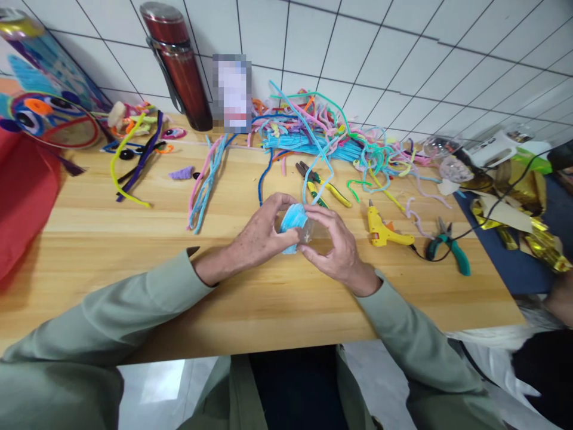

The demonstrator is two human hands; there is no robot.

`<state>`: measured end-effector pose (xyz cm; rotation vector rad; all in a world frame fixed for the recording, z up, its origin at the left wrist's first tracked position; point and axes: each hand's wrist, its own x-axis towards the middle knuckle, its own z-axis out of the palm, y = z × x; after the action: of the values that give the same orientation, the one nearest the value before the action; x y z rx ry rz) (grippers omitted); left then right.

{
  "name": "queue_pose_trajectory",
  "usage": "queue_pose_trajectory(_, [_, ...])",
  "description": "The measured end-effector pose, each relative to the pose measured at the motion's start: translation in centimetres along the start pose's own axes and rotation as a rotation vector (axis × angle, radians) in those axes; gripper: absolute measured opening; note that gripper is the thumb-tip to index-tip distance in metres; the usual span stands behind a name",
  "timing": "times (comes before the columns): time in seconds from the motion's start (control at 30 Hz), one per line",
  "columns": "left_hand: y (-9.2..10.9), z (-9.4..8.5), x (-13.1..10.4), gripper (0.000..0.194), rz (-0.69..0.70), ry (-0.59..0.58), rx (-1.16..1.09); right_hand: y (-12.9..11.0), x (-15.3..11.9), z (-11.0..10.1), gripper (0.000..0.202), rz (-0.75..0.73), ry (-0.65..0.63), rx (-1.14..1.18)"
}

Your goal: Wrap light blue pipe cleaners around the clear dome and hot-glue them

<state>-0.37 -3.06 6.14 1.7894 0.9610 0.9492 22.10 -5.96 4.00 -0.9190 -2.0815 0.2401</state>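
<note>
Near the middle of the wooden table, both hands hold a small round clear piece partly wrapped in blue pipe cleaner [293,220]. My left hand [264,233] grips its blue side, thumb across the front and fingers over the top. The clear side is between the thumb and fingers of my right hand [333,242]. A light blue pipe cleaner [324,161] rises in a loop from close behind my right fingertips; whether it joins the piece is hidden. Pliers with yellow handles [331,188] lie just behind the hands.
A yellow glue gun [385,230] and green-handled pliers [454,248] lie right. Tangled pipe cleaners [308,134] line the wall. A red flask [179,71] stands back left, near a pink and blue bundle [208,182]. Gold foil [544,242] and another person's arm [559,298] are far right.
</note>
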Motion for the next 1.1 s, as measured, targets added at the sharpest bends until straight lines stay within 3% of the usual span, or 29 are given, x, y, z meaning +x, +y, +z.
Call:
queue_pose_trajectory(0.6, [-1.4, 0.6, -0.1, 0.039, 0.082, 0.051, 0.033, 0.2, 0.1, -0.3, 0.069, -0.015, -0.016, -0.031])
queue_pose_trajectory(0.83, [-2.2, 1.1, -0.4, 0.046, 0.156, 0.085, 0.043, 0.0, 0.1, -0.6, 0.071, 0.005, 0.082, -0.004])
queue_pose_trajectory(1.0, [-2.2, 1.3, -0.7, 0.047, 0.229, 0.087, 0.106, 0.6, -0.3, -0.3, 0.049, 0.129, 0.263, -0.004])
queue_pose_trajectory(1.1, [-2.3, 1.4, -0.8, 0.048, 0.257, 0.102, 0.143, 1.6, -0.5, -0.2, 0.035, 0.242, 0.261, 0.030])
